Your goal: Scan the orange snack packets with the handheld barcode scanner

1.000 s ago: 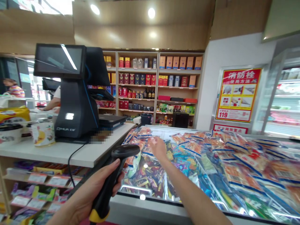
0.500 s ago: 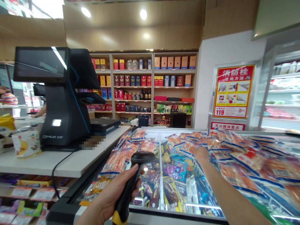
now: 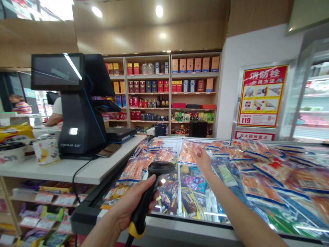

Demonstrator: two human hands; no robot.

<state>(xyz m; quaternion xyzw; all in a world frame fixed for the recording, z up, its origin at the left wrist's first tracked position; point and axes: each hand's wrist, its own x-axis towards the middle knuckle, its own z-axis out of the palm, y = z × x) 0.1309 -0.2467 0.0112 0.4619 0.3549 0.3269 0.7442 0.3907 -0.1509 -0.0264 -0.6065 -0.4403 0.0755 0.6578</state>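
Observation:
My left hand [image 3: 130,202] is wrapped round the handle of a black and yellow barcode scanner [image 3: 160,168], its head up and over the chest freezer [image 3: 203,224]. My right hand [image 3: 203,160] pinches the edge of a clear, blue-edged packet of orange-and-white food strips [image 3: 187,153], over the far middle part of the freezer. The scanner head is near this packet but apart from it. Similar packets [image 3: 259,190] lie heaped to the right, and more packets [image 3: 132,168] to the left. Colourful ice cream wrappers [image 3: 191,202] show lower down through the glass.
On the left, a white counter [image 3: 87,171] carries a black checkout terminal [image 3: 81,127], a phone [image 3: 109,150] and a patterned white cup [image 3: 46,151]. Snack shelves [image 3: 43,209] sit below it. Shelves of boxes [image 3: 149,87] line the back. People are visible at far left.
My right hand has moved left with the packet, lifting it off the heap and showing a pale green wrapper beneath. My view has shifted slightly; the scanner stays in my left hand.

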